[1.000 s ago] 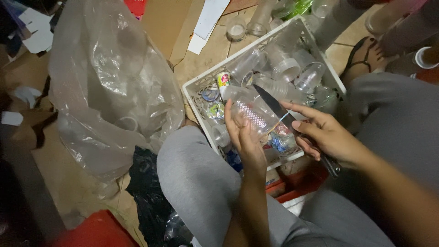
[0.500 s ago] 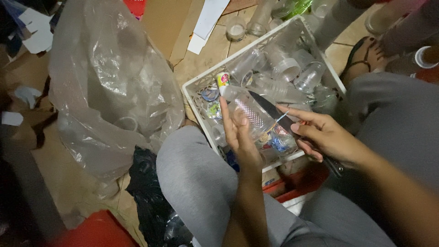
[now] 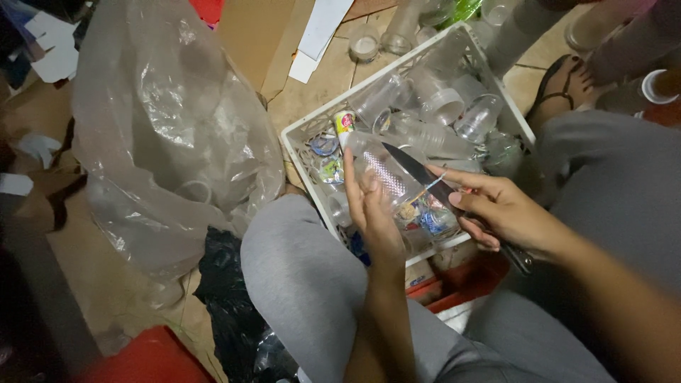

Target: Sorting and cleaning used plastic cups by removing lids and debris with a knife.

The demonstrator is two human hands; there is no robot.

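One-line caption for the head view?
Left hand holds clear plastic bottle; right hand presses dark-bladed knife against it.

Dim, cluttered tiled floor [image 3: 323, 89] with cardboard [image 3: 252, 32].

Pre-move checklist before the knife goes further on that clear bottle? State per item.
1. Left hand has a grip on the clear bottle: ok.
2. Right hand grip on the knife handle: ok.
3. Blade lies against the bottle: ok.
4. Left fingers clear of the edge: cannot tell, they sit close.
5. White crate under the work to catch scraps: ok.
6. Clear plastic bag within reach: ok.
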